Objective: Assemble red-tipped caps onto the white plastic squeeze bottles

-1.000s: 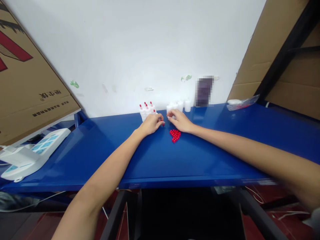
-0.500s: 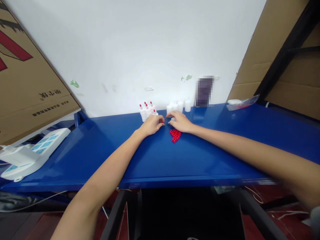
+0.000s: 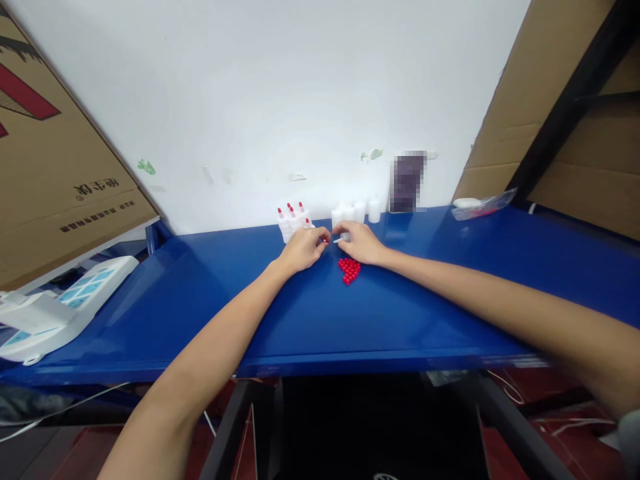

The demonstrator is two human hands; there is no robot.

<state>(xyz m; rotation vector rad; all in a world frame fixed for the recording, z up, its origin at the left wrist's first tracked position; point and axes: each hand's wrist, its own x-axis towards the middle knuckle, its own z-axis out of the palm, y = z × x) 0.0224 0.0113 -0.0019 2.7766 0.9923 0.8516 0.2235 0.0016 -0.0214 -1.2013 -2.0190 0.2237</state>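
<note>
My left hand (image 3: pixel 303 250) pinches a small red cap (image 3: pixel 325 241) between thumb and fingertips. Facing it across a narrow gap, my right hand (image 3: pixel 364 245) grips a white pointed nozzle (image 3: pixel 339 240), its tip turned left toward the cap. Just in front of my right hand lies a flat cluster of red caps (image 3: pixel 349 270) on the blue table. Behind my left hand stand several white bottles with red-tipped nozzles (image 3: pixel 293 225), partly hidden by it. Several white bottles without red tips (image 3: pixel 349 214) stand behind my right hand.
A dark pixelated rectangle (image 3: pixel 407 183) leans on the wall. A clear plastic bag (image 3: pixel 483 207) lies at the back right of the blue table (image 3: pixel 310 320). A white power strip (image 3: pixel 85 297) sits at the left, beside a large cardboard box (image 3: pixel 65 153).
The nozzle in my right hand now shows more plainly, pointing left. The red cap has turned slightly in my left fingertips. Both hands stay almost in place; the view has shifted slightly.
</note>
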